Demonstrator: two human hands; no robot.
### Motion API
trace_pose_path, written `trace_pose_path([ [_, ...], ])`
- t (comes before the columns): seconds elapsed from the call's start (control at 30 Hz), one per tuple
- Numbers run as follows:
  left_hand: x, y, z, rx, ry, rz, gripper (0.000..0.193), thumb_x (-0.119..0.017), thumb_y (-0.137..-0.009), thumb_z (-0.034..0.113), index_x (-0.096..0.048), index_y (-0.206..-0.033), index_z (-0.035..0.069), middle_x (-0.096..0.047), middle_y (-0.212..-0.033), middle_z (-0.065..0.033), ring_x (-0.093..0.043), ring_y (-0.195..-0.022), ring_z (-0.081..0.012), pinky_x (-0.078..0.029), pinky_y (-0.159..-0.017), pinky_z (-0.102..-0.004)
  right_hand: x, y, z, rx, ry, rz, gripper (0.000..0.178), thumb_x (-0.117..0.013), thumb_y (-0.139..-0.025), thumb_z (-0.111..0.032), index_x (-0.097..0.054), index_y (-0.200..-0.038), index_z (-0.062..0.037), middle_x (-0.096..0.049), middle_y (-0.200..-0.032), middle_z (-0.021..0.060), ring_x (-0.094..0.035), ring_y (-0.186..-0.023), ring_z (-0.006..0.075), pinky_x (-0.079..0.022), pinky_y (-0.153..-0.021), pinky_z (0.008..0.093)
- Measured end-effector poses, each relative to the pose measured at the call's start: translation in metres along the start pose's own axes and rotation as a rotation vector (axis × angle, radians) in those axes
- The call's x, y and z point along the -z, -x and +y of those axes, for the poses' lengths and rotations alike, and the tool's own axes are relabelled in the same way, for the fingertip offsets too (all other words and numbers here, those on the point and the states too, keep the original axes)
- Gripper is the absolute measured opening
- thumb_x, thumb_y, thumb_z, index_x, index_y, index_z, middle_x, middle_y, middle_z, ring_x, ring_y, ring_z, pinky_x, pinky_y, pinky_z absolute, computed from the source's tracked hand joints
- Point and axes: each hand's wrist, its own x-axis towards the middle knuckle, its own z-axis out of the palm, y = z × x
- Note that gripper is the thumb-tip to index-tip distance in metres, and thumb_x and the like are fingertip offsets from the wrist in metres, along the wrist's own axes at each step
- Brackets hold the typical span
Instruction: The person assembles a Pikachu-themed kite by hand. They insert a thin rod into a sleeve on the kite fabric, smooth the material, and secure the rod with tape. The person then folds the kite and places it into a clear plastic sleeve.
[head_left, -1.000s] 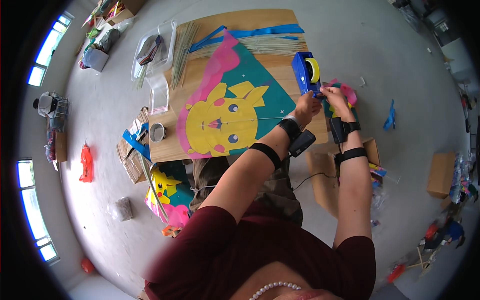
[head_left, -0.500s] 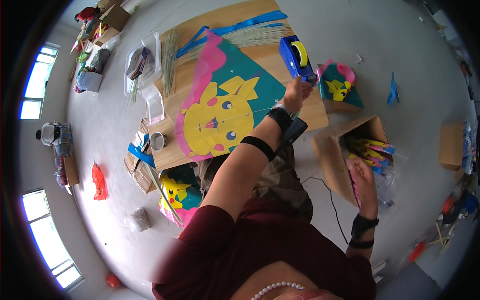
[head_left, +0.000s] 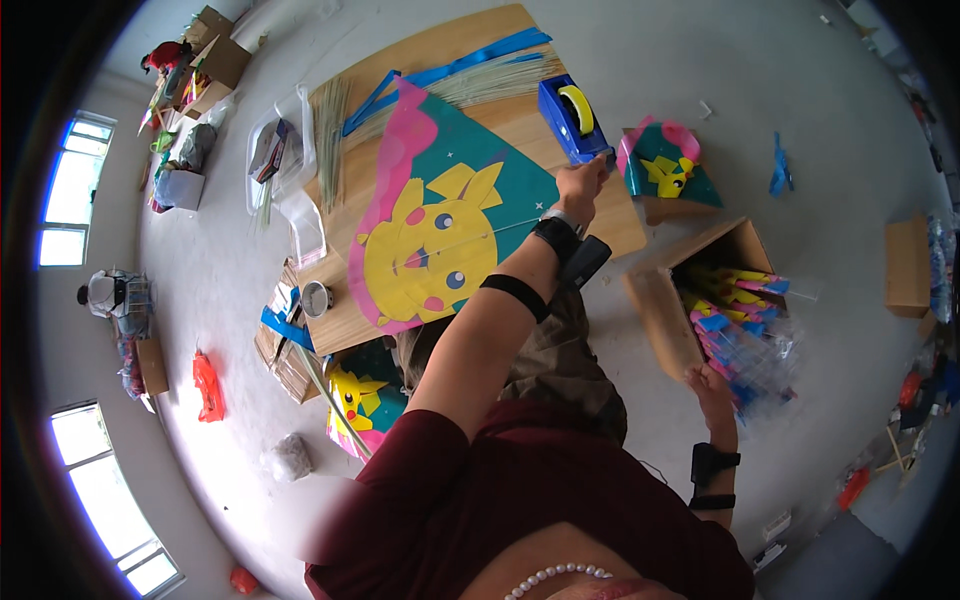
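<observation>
Currently, you had the printed sheet [head_left: 430, 235] spread flat on the counter [head_left: 605, 222], its yellow face and pink border uppermost. A thin pale line [head_left: 500, 234], either a stick or a string, crossed the sheet; the view did not settle which, nor whether it was fixed down.

Your left grip [head_left: 582, 188] was at the front end of the blue tape dispenser [head_left: 553, 108], at the counter's right side, fingers bunched. Whether it grasped a piece of tape could not be told. Your right grip [head_left: 710, 392] was well apart from the sheet, fingers curled, just beside the near corner of the cardboard box [head_left: 655, 310]. You could not tell whether it was clenched on anything.

Judged by the layout, work on this sheet was partly done. Laying it out was complete, and the pale line was in position across it. No tape was clearly visible on the sheet, so any taping was judged to be outstanding or too fine to see. The supply was not used up: loose sticks [head_left: 333, 145] and blue strips [head_left: 480, 55] lay on the counter, and yellow tape [head_left: 577, 108] was on the dispenser.
</observation>
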Motion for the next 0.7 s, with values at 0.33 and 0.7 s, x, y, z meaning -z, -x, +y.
trace_pose_path([
  [0.33, -0.019, 0.003, -0.013, -0.118, 0.123, 0.182, 0.013, -0.08, -0.085, 0.01, -0.07, -0.08, 0.004, -0.068, -0.075, -0.004, -0.06, -0.063, -0.0118, -0.045, -0.054, -0.028, -0.008, -0.025, 0.036, -0.03, -0.049, -0.071, 0.021, -0.067, -0.098, -0.02, -0.065, -0.108, -0.0013, -0.061, -0.092, -0.0044, -0.055, -0.087, 0.0037, -0.044, -0.081, 0.0206],
  [0.7, -0.033, 0.004, -0.023, -0.154, -0.598, 0.616, 0.021, -0.075, -0.078, 0.019, -0.075, -0.085, -0.001, -0.075, -0.083, -0.0177, -0.074, -0.082, -0.0261, -0.057, -0.079, -0.0391, -0.019, -0.02, 0.046, -0.003, 0.021, -0.075, 0.018, -0.065, -0.099, -0.021, -0.065, -0.099, -0.0027, -0.063, -0.091, -0.0039, -0.057, -0.088, 0.0039, -0.045, -0.082, 0.0209],
])
